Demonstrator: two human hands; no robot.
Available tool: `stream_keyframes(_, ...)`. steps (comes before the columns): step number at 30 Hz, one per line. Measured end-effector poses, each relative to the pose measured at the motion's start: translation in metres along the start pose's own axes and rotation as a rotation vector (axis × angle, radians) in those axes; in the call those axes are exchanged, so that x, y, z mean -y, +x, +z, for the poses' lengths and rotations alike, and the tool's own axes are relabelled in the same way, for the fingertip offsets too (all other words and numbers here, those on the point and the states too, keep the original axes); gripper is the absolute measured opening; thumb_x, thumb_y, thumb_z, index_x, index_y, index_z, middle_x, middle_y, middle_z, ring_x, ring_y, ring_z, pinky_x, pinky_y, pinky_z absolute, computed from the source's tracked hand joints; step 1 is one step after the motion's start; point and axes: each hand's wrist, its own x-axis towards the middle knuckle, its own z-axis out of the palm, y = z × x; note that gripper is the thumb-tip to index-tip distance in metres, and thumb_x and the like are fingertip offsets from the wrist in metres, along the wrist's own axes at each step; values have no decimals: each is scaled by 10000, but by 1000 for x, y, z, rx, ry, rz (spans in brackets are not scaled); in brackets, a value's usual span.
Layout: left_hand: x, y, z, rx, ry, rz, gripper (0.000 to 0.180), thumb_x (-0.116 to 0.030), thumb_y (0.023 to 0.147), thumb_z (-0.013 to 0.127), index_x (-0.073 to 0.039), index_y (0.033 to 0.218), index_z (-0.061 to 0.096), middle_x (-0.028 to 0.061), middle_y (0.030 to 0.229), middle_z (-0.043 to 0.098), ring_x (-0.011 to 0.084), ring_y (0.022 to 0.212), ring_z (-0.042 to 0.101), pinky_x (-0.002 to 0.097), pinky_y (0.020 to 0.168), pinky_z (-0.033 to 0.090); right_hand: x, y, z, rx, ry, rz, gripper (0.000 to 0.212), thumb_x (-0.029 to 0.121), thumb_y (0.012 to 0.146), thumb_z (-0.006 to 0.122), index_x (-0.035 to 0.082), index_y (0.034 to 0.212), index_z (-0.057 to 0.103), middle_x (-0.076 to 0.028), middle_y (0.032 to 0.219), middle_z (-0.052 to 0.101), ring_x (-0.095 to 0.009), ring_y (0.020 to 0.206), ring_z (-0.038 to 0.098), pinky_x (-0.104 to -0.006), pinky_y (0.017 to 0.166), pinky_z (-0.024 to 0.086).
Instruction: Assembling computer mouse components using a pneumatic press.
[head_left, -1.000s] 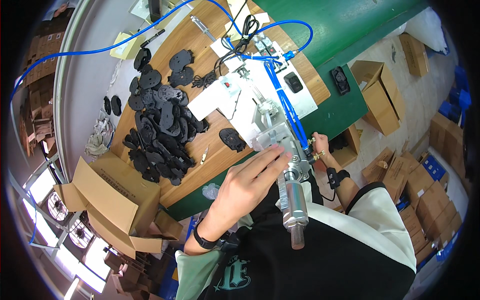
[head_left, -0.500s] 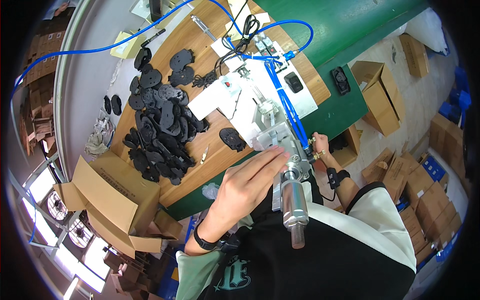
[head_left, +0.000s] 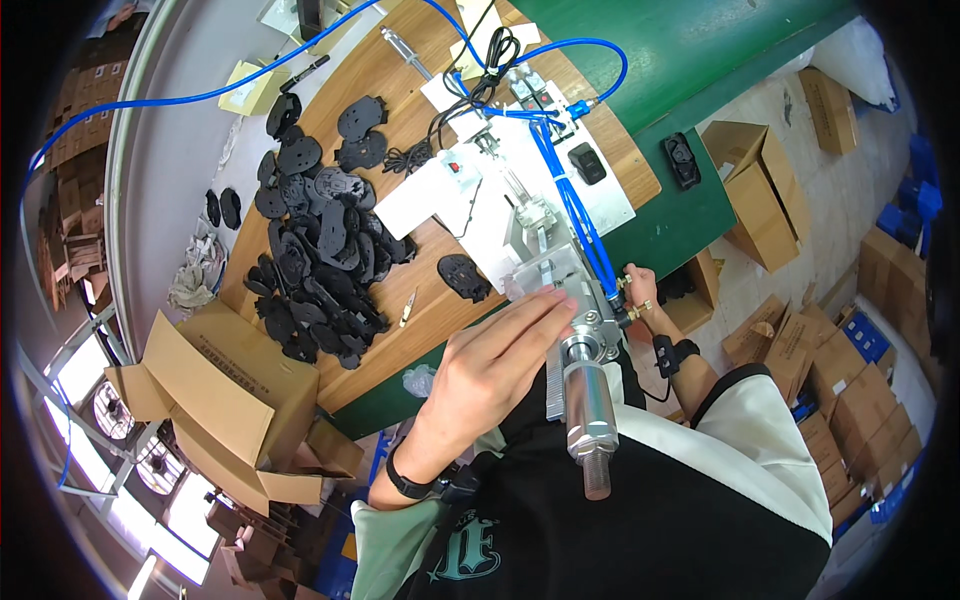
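A pneumatic press [head_left: 590,405] with a shiny metal cylinder and threaded rod end points toward my body. My left hand [head_left: 500,365] rests on the metal block at its top, with fingers stretched out side by side; the fingertips touch the block, and what lies under them is hidden. On the press's other side, my right hand [head_left: 641,287] is closed beside brass air fittings [head_left: 634,314], its fingers curled and partly hidden, so what it grips does not show. Left of the press lies a single black plastic plate [head_left: 464,277].
Many black plastic plates [head_left: 320,250] are heaped on the wooden tabletop [head_left: 425,312], with a small pointed tool [head_left: 408,307] beside them. Blue air hoses [head_left: 575,205] run over the white machine base [head_left: 612,205]. An open cardboard box [head_left: 230,375] stands at left, another box [head_left: 755,190] at right.
Both hands keep their places on the press. Only a very slight shift of the view shows.
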Motion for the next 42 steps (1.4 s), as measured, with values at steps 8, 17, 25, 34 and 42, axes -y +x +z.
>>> stream_keyframes(8, -1, -1, 2, 10, -7, -1, 355, 25, 866, 759, 13, 1219, 728, 173, 1204, 728, 333, 1101, 743, 410, 936, 633, -5, 4, 0, -2, 2, -23, 484, 254, 1039, 590, 162, 579, 469, 58, 492, 420, -74, 376, 356, -292, 379, 241)
stream_keyframes(17, -1, -3, -1, 27, -37, -48, 394, 36, 857, 746, -4, 1248, 724, 176, 1223, 722, 339, 1103, 738, 413, 933, 630, -5, 3, -1, 4, 2, -23, 482, 254, 1038, 593, 162, 580, 470, 64, 493, 409, -70, 377, 348, -290, 380, 234)
stream_keyframes(25, 5, -6, 6, 47, -6, -73, 435, 60, 848, 726, -3, 1278, 711, 174, 1243, 720, 347, 1146, 720, 433, 979, 607, -2, 1, 1, -9, -13, -24, 479, 253, 1031, 597, 166, 579, 468, 67, 496, 411, -70, 379, 346, -288, 382, 234)
stream_keyframes(34, -4, -9, 4, -11, 89, -38, 468, 33, 827, 758, 3, 1291, 704, 166, 1249, 722, 343, 1160, 711, 430, 978, 595, -9, 6, -2, -4, 4, -51, 468, 251, 1000, 606, 174, 569, 442, 67, 504, 413, -75, 390, 356, -295, 392, 248)
stream_keyframes(42, -58, -60, -32, -334, -119, 96, 391, -275, 1058, 583, 73, 1134, 744, 229, 1156, 751, 362, 1015, 731, 439, 885, 595, 4, -1, 3, -10, -45, -67, 419, 250, 1001, 593, 175, 614, 451, 62, 510, 396, -82, 387, 349, -297, 388, 259)
